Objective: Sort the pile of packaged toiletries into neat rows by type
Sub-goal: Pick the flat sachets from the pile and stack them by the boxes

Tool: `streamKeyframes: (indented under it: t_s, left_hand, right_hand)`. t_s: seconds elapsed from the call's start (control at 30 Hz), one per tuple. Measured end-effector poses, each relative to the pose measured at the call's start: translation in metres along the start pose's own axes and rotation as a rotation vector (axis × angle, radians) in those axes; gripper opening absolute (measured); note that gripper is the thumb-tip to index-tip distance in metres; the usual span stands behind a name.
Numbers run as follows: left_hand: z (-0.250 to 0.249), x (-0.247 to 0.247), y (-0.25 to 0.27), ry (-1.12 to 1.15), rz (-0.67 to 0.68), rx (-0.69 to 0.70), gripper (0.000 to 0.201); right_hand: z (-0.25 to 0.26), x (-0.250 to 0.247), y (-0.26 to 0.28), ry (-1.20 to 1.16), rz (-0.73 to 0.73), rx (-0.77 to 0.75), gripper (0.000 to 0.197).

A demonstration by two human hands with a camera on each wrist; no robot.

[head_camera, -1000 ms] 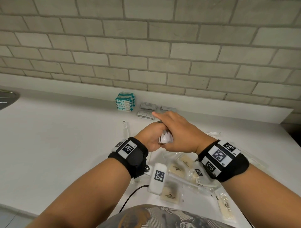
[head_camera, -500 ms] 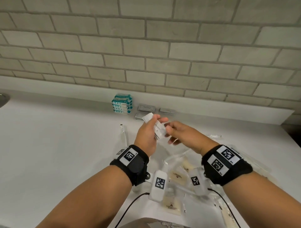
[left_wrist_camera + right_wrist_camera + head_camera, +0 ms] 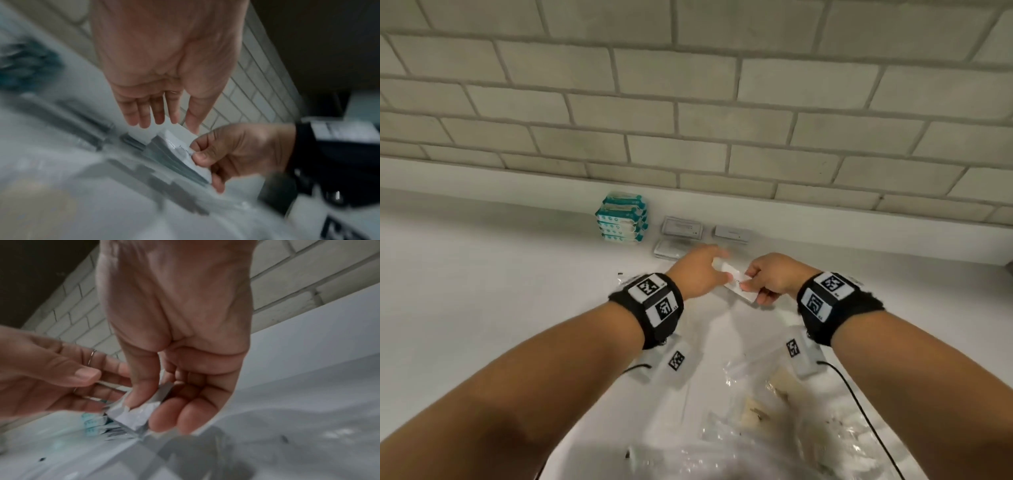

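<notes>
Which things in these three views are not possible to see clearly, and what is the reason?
- White packet: printed text too small in the head view, partly covered by the right hand in the left wrist view.
- Clear-wrapped pile: blurred and cut off by the bottom edge, head view.
- Teal packs: smeared by motion, right wrist view.
- Left hand: fingertips hidden behind the packet, head view.
</notes>
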State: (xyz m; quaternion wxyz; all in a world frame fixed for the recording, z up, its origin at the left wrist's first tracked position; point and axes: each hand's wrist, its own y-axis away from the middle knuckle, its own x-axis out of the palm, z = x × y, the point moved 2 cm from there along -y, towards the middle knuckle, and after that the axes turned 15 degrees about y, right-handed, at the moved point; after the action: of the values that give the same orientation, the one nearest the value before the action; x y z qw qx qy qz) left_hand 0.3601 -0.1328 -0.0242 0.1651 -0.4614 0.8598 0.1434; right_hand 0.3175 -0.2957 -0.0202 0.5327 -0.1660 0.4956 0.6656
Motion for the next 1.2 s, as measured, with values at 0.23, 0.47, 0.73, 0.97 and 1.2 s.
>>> streamKeyframes:
  t_s: [0.23,0.47,0.73,0.97,1.2]
  left_hand:
    - [-0.009,0.000,-0.081,-0.675,0.275,0.150,0.040]
    - [0.013,0.011,-0.121,-0.848,0.358,0.089,0.051]
    - [0.017,0.010,-0.132,-0.796,0.343,0.073,0.042]
    - [0.016,0.010,-0.136,-0.818,0.335,0.067,0.034]
    - [0.015,0.010,-0.140,-0.822,0.325,0.070,0.040]
  right_hand:
    - [0.008,-0.033,-0.067,0.222,-0.016,0.031,0.027]
    - [0.006,-0.034,-0.094,0.367,-0.067,0.043,0.028]
    - [-0.002,-0.023,-0.101,0.661,-0.098,-0.079,0.049]
    - [-0.001,-0.024,-0.108,0.670,-0.144,-0.061,0.032]
    - [0.000,-0.025,-0.111,0.682,-0.146,-0.069,0.025]
